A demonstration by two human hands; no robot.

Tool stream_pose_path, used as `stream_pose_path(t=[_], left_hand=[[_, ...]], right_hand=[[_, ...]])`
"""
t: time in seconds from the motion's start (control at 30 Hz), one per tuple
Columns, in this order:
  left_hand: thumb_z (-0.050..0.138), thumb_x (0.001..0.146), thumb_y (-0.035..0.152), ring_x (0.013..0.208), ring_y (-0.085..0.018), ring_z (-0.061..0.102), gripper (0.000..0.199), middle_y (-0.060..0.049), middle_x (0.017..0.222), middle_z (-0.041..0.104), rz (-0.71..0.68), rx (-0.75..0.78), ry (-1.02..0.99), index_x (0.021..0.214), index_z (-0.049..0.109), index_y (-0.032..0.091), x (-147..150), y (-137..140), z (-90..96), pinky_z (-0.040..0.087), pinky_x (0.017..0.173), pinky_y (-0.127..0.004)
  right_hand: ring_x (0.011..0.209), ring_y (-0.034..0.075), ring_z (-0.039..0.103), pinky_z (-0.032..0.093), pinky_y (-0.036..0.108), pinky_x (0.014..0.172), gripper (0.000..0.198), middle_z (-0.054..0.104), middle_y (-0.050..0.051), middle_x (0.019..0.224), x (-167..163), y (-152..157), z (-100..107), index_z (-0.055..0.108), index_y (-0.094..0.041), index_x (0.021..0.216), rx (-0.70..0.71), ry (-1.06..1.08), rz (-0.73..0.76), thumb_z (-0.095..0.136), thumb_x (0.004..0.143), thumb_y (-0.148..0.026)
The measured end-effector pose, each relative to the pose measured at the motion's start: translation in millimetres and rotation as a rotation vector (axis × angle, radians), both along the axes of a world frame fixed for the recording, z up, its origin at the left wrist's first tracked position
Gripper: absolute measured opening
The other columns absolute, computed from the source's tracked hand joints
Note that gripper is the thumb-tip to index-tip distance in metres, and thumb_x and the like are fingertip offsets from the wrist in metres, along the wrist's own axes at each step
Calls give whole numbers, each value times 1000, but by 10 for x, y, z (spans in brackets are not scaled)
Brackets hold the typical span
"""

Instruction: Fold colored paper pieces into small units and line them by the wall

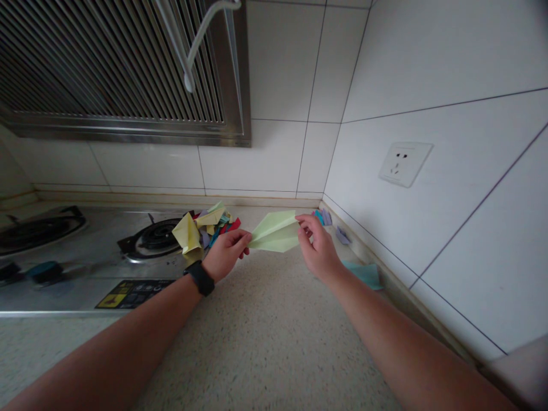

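Note:
A sheet of pale green paper point(276, 231), creased along its length and pointed toward the left, is stretched between my two hands above the counter. My left hand point(226, 251), with a black watch point(199, 278) on its wrist, pinches the narrow left end between thumb and fingers. At the right end, my right hand point(317, 245) grips the paper's edge with its thumb and fingertips. Just behind my left hand lies a heap of folded coloured paper point(209, 220) in yellow, red, purple and teal, partly over the stove's edge.
A gas stove point(89, 251) with black burners and knobs occupies the left, under a slatted range hood point(120, 68). Small purple paper pieces point(342, 235) and a teal sheet point(363, 275) lie along the right wall. A socket point(406, 164) is set in the white tiles.

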State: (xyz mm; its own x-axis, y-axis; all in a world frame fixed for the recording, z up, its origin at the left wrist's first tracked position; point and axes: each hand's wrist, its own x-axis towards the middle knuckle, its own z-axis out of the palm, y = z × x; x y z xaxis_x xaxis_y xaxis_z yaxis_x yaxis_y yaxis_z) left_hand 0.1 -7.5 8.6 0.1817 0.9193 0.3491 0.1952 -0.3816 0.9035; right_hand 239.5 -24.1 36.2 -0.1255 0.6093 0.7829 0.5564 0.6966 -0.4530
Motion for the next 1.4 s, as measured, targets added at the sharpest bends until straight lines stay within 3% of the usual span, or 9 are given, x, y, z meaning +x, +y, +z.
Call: stream_pose_path(t=[0.33, 0.63, 0.83, 1.03, 1.23, 1.4], left_hand=[[55, 86, 38, 49, -8, 48, 25, 3, 58, 53, -27, -30, -128, 98, 58, 16, 15, -19, 25, 37, 46, -17], [58, 83, 39, 44, -6, 43, 25, 6, 54, 47, -21, -79, -205, 93, 57, 16, 26, -6, 39, 31, 42, -17], [58, 83, 39, 42, -6, 41, 25, 7, 52, 45, -6, -96, -232, 94, 57, 16, 23, 0, 41, 28, 40, -16], [59, 83, 42, 48, -7, 47, 28, 3, 60, 52, 23, -137, -283, 96, 58, 17, 1, -18, 69, 30, 41, -15], [55, 85, 43, 48, -7, 44, 30, 1, 63, 54, -13, -100, -377, 97, 60, 16, -17, -37, 96, 29, 41, -16], [51, 85, 32, 52, -8, 45, 22, 0, 70, 55, -88, -90, -447, 98, 60, 16, -34, -39, 88, 29, 40, -17]], right_hand=[[79, 18, 56, 46, 32, 73, 26, 59, 4, 86, -10, -19, 24, 55, -24, 112, 6, -6, 13, 43, 90, -17], [83, 18, 58, 46, 32, 75, 33, 62, 3, 90, -13, 3, 8, 61, -24, 109, -50, 104, 102, 38, 88, -14], [88, 17, 60, 47, 32, 77, 33, 66, 3, 95, -12, 82, -35, 62, -24, 106, -136, 230, 234, 40, 84, -12], [88, 17, 63, 49, 32, 75, 27, 68, 4, 96, -5, 152, -57, 61, -24, 106, -232, 337, 322, 45, 85, -16], [80, 17, 63, 48, 29, 64, 24, 69, 5, 94, 20, 150, -44, 64, -23, 106, -346, 392, 343, 54, 84, -25], [73, 15, 60, 45, 27, 58, 26, 69, 5, 93, 17, 188, -69, 67, -22, 106, -393, 423, 332, 56, 84, -30]])
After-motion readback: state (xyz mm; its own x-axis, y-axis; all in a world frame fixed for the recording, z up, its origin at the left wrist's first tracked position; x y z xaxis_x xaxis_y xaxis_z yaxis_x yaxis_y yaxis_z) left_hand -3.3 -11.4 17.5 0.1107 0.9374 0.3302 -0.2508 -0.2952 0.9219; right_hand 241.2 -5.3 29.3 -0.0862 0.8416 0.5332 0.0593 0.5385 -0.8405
